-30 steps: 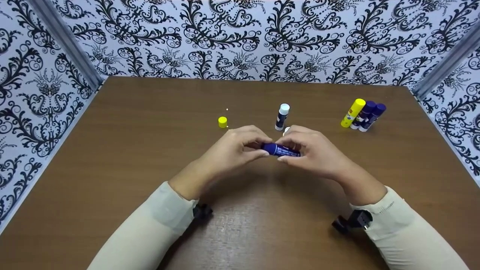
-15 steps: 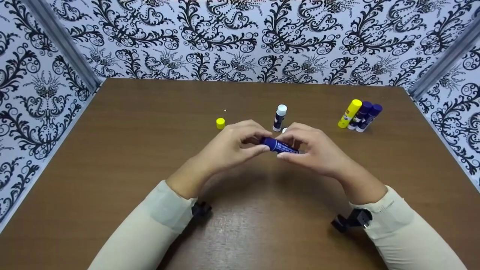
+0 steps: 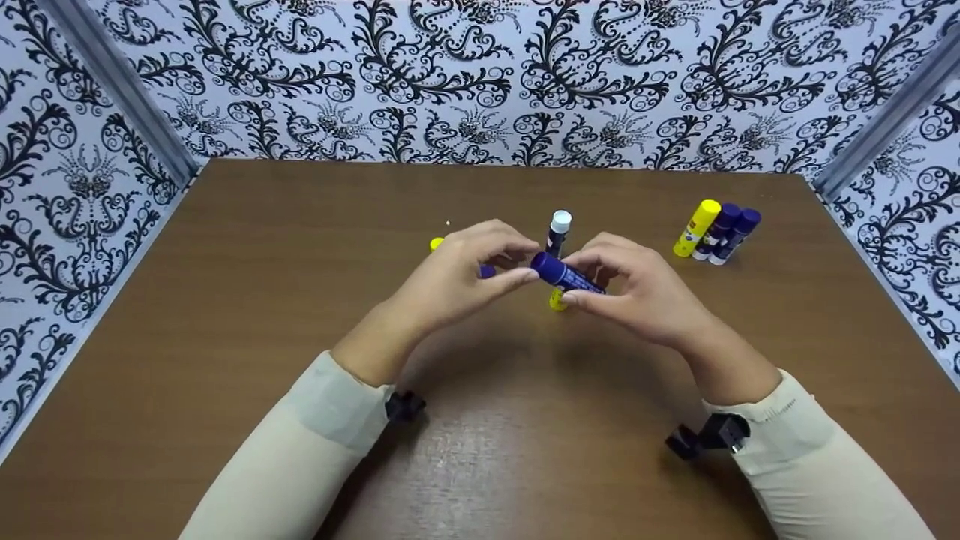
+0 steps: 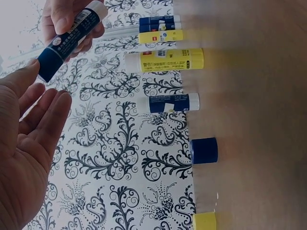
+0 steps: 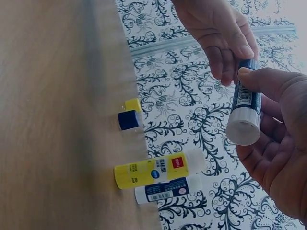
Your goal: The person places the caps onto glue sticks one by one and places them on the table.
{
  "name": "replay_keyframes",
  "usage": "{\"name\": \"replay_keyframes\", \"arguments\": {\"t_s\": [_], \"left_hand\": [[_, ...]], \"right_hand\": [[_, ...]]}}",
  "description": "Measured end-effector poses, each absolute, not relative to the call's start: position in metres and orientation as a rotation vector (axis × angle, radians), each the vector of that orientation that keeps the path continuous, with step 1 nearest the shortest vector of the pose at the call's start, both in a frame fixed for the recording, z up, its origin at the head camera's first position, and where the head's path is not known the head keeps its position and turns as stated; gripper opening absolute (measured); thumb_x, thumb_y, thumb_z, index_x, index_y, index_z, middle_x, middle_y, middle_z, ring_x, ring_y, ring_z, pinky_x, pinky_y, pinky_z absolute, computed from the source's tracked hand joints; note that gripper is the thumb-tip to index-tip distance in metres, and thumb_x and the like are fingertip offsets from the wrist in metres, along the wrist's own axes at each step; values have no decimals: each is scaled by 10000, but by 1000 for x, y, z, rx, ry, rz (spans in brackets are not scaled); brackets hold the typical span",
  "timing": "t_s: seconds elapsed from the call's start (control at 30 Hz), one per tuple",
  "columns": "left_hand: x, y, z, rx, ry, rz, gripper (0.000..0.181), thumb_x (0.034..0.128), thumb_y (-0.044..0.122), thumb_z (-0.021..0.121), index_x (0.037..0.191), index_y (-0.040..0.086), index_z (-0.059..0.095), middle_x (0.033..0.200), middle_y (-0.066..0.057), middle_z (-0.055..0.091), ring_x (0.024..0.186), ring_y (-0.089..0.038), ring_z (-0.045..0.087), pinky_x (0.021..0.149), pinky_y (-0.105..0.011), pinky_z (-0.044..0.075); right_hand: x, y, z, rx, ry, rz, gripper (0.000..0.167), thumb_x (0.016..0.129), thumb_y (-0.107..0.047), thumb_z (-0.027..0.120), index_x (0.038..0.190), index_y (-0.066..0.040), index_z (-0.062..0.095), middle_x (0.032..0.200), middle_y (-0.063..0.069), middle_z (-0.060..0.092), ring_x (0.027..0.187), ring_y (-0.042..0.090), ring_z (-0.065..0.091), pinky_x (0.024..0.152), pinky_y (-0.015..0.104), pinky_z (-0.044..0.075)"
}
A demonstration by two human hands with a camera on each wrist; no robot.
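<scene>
My right hand [image 3: 637, 289] grips a dark blue glue stick [image 3: 568, 276] between thumb and fingers, tilted with its capped end towards the left. Its white base [image 5: 243, 129] shows in the right wrist view. At that capped end is my left hand [image 3: 457, 277], fingers fairly straight and the thumb tip at the cap's edge; whether it touches is hard to tell. Behind the hands stand an uncapped yellow glue stick [image 4: 165, 60], partly hidden in the head view, and an uncapped blue glue stick [image 3: 559, 229] with a white top.
A loose blue cap [image 4: 204, 150] and a yellow cap [image 4: 205, 221] sit on the table [image 3: 300, 247] to the left, partly covered by my left hand in the head view. One yellow glue stick [image 3: 697, 229] and two blue glue sticks [image 3: 726, 236] stand together at right.
Both hands have risen a little with the glue stick. The left fingers have loosened from its cap, whose end now shows. The loose blue cap and the yellow stick's lower end have come into view.
</scene>
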State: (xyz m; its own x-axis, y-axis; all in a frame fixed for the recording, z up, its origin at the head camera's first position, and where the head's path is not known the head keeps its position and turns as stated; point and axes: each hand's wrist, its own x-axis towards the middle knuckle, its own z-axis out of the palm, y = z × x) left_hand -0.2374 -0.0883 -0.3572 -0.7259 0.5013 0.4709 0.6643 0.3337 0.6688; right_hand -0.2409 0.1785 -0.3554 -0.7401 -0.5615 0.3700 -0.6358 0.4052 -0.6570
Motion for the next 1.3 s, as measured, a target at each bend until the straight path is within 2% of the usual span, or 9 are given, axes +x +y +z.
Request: {"name": "replay_keyframes", "arguments": {"t_s": [0.3,0.57,0.8,1.07,1.3], "left_hand": [[-247,-94,-360,-989,-2366,-1360,292,980,172,732,1238,34,724,1164,-77,713,1028,-153,734,944,-228,598],[-257,-105,-367,-889,-2409,-1352,294,995,187,715,1249,40,720,1164,-73,707,1025,-166,727,953,-328,616],[-265,-113,-374,-782,-2458,-1322,292,993,179,718,1253,46,720,1171,-70,704,1026,-163,719,960,-300,605],[-271,-119,-379,-703,-2497,-1339,286,996,179,713,1251,49,720,1170,-73,703,1028,-201,719,958,-352,606],[-276,-127,-384,-620,-2522,-1335,293,1000,190,709,1260,53,716,1176,-94,706,1018,-186,715,940,-299,602]], "right_hand": [[-241,184,-349,1023,-2565,1288,300,873,-137,850,1160,-169,773,1007,-42,675,878,162,617,770,219,529],[-241,185,-346,975,-2543,1322,277,878,-119,842,1145,-154,778,1023,-26,687,889,165,615,779,209,520],[-244,189,-346,903,-2527,1375,270,887,-86,826,1148,-123,768,1051,-17,680,898,177,634,791,201,542],[-247,197,-341,772,-2484,1484,241,926,-87,782,1163,-64,741,1063,16,680,915,199,668,819,210,578],[-254,205,-339,648,-2419,1606,249,931,-75,772,1172,-37,727,1027,61,682,836,206,685,722,226,604]]}}
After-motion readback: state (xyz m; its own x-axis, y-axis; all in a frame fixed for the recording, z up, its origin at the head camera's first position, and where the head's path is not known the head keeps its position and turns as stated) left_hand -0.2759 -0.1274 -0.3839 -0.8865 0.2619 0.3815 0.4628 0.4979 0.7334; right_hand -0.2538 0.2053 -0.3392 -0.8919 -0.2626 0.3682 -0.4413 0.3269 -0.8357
